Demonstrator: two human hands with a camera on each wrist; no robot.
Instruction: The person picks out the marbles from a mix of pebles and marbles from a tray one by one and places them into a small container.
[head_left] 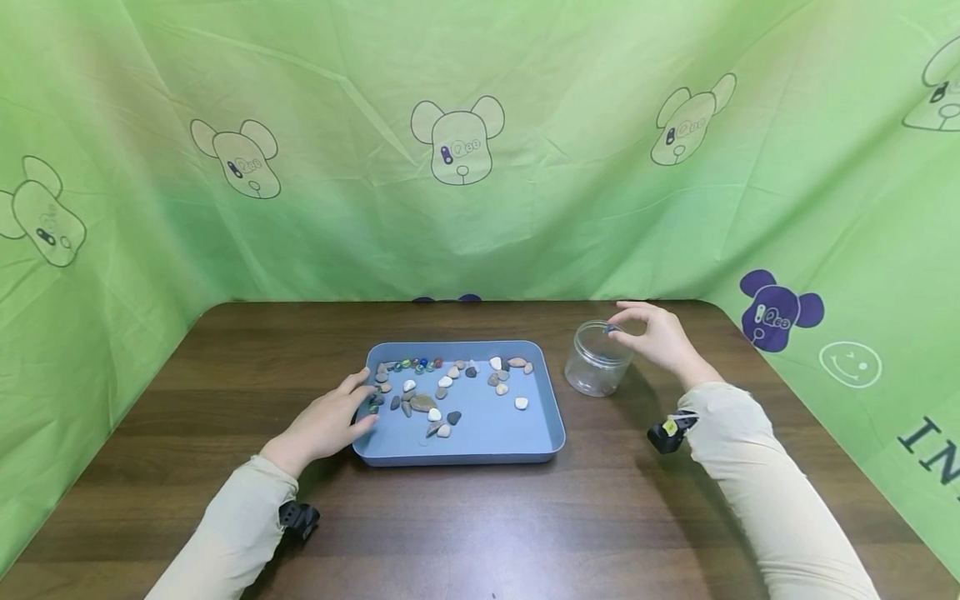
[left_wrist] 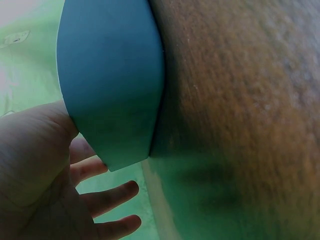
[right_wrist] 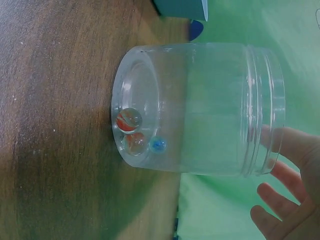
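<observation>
My right hand (head_left: 656,337) pinches a small blue glass marble (head_left: 611,330) over the clear plastic jar (head_left: 597,359), right of the blue plastic tray (head_left: 480,446); release comes next, I judge. My left hand (head_left: 330,421), fingers relaxed, rests on the tray's left edge.

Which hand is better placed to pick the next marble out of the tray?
Probably the left hand: its fingers rest on the blue tray rim beside the marbles. The right hand is over the clear jar, pinching something small and dark.
</observation>
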